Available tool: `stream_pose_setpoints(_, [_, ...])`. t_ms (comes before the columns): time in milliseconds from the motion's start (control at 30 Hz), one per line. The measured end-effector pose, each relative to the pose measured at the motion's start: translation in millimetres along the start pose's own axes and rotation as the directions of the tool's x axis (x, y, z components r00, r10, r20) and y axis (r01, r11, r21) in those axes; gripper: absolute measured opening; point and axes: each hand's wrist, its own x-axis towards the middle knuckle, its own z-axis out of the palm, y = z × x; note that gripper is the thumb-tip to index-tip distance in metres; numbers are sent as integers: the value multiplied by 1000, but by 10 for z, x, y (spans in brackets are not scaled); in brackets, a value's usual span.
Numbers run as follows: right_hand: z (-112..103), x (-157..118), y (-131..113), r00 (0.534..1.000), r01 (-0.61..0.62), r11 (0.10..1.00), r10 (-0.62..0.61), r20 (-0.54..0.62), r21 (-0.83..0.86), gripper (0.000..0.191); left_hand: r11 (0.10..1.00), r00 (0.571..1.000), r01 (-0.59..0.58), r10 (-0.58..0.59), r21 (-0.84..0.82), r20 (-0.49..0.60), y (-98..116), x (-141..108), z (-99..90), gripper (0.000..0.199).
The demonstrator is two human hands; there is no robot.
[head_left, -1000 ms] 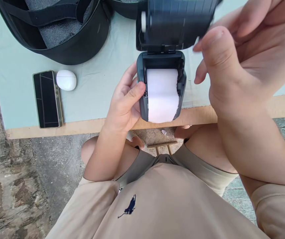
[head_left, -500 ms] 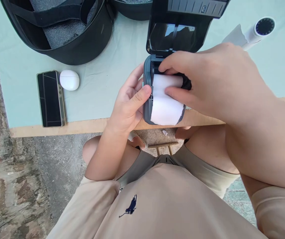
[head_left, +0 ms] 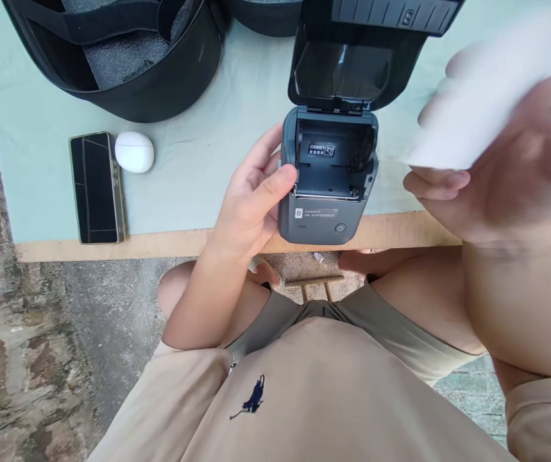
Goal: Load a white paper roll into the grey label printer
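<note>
My left hand (head_left: 251,199) grips a small dark grey label printer (head_left: 323,218) by its left side, thumb on the rim. Its black lid (head_left: 347,70) stands flipped open on the far side, and the paper bay (head_left: 335,157) has no roll in it. To the right of the printer, my right hand (head_left: 496,167) is raised, with fingers curled around a white paper roll (head_left: 491,90). Motion blurs the hand and paper, so the roll's core and loose end cannot be made out. Apart from the printer, the right hand touches only the paper.
A black zippered case (head_left: 160,90) with grey foam lies open at the far left. Near the table's front edge are a phone (head_left: 96,189) and a white earbud case (head_left: 134,153). A pale green cloth (head_left: 193,173) covers the wooden-edged table (head_left: 174,242).
My right hand has lifted the paper out of the printer bay and moved right with it. The second roll on the table at right no longer shows. My left hand keeps its hold.
</note>
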Motion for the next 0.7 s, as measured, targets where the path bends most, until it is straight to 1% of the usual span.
stream_pose_setpoints(33, [-1,-16,48,997,-62,992,66,-27,114,27,1000,1000,0,0,-1,2,-1,3,2,40])
stream_pose_setpoints(67, [-2,-37,86,989,-129,963,142,-39,237,26,1000,1000,-3,3,-2,4,-2,6,3,39])
stream_pose_setpoints(100, [-4,-58,115,982,-158,932,183,-49,327,30,1000,1000,-6,6,-5,4,-3,9,4,39])
stream_pose_setpoints(133, [-7,-79,138,986,-128,930,157,-59,345,33,1000,1000,-10,10,-8,7,-4,10,5,38])
stream_pose_setpoints(167, [-12,-98,156,995,-68,942,90,-51,329,32,1000,1000,-13,13,-10,10,-3,11,7,37])
stream_pose_setpoints(233, [-28,-130,182,997,75,971,-77,1,226,26,1000,1000,-21,21,-18,13,0,10,12,35])
stream_pose_setpoints(300, [-48,-160,195,980,193,981,-194,42,24,22,999,1000,-27,28,-35,14,5,11,21,33])
stream_pose_setpoints(367, [-70,-190,203,969,245,939,-242,42,-241,27,999,1000,-26,27,-41,7,10,14,32,33])
stream_pose_setpoints(433, [-92,-215,216,959,274,863,-279,53,-424,34,1000,1000,-14,14,-18,0,14,19,42,32])
stream_pose_setpoints(500, [-113,-228,246,952,294,809,-294,82,-510,38,1000,1000,-11,11,-4,-1,16,26,53,32])
stream_pose_setpoints(533, [-122,-230,268,953,292,799,-287,93,-526,40,1000,1000,-15,15,-12,-1,16,30,57,31])
stream_pose_setpoints(600, [-135,-229,316,963,268,795,-246,113,-544,43,998,999,-33,34,-48,3,12,41,62,32])
stream_pose_setpoints(700, [-139,-218,375,977,213,825,-167,134,-524,47,996,999,-49,49,-74,3,-1,64,52,39])
